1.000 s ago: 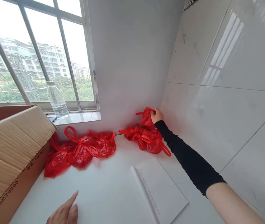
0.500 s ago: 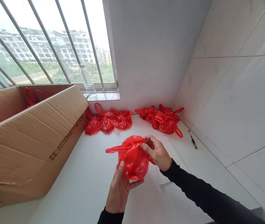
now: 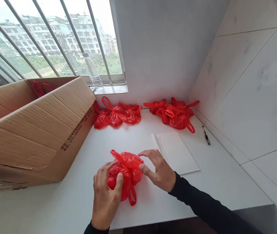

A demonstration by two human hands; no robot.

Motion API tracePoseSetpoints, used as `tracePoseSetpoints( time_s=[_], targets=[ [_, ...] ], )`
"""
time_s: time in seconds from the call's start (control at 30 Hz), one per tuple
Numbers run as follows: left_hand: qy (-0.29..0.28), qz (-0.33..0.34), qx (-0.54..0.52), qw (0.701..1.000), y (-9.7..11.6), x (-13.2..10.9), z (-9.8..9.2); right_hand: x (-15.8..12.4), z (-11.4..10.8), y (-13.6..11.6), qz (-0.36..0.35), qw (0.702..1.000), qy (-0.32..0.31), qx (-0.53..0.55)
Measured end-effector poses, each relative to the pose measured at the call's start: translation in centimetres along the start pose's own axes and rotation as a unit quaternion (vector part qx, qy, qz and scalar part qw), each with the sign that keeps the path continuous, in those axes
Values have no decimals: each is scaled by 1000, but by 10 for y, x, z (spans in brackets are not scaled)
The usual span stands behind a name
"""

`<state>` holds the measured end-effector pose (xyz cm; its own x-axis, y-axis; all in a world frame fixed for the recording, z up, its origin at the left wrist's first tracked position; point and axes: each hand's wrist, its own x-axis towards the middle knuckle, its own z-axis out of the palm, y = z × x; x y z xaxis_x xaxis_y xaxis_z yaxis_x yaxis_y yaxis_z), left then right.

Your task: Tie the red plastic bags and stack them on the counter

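A knotted red plastic bag [image 3: 126, 169] with a rounded filling rests on the white table in front of me, one handle loop hanging toward me. My left hand [image 3: 106, 190] is curved round its left side, thumb across the front and fingers along the far left. At the bag's right edge is my right hand [image 3: 158, 170], thumb and forefinger apart, their tips at the plastic. What the bag contains cannot be made out.
A large cardboard box [image 3: 45, 130] with red bags inside stands at left. Several tied red bags [image 3: 116, 115] line the wall, with another heap [image 3: 172, 113] to their right. An open notebook [image 3: 177, 152], a pen [image 3: 206, 136] and a water bottle [image 3: 93, 71] are nearby.
The bag has come down and slightly left from above the table onto it. My left hand has shifted from below it to its left side; my right fingers have loosened. The notebook now shows.
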<state>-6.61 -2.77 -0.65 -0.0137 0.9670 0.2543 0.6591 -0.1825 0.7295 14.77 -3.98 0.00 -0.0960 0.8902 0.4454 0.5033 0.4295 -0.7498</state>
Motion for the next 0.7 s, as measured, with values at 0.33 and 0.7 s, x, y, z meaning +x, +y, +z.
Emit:
tracePoseSetpoints(
  time_s=[0.33,0.7],
  targets=[
    [79,-78,13,994,-16,-3,-23,3,-18,20,151,987,27,-47],
    [45,114,47,991,6,-6,-7,4,-14,7,80,993,-60,-56]
  ],
)
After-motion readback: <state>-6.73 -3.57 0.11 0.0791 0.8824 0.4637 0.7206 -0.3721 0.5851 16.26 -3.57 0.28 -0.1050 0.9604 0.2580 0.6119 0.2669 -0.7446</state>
